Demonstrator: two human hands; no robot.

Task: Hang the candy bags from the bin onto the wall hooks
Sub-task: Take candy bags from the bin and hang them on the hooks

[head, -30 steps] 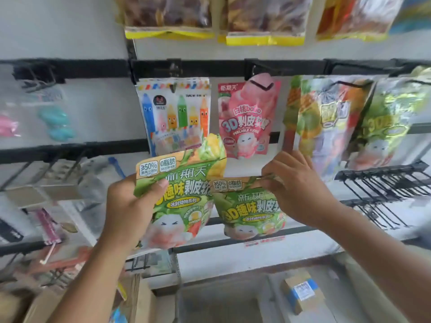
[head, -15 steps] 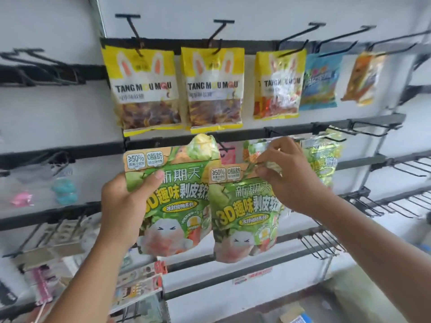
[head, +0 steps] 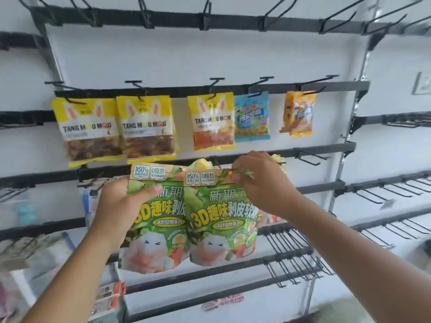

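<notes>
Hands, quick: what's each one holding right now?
Left hand: grips the left green candy bag near its top.
Right hand: pinches the top edge of the right green candy bag.

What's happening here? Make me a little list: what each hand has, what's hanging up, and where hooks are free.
left hand: grips the left green bag by its side
right hand: pinches the top edge of the right green bag
overlap: right green bag lies in front
hanging above: three yellow bunny bags, a blue bag, an orange bag
free hooks: top row hooks
</notes>
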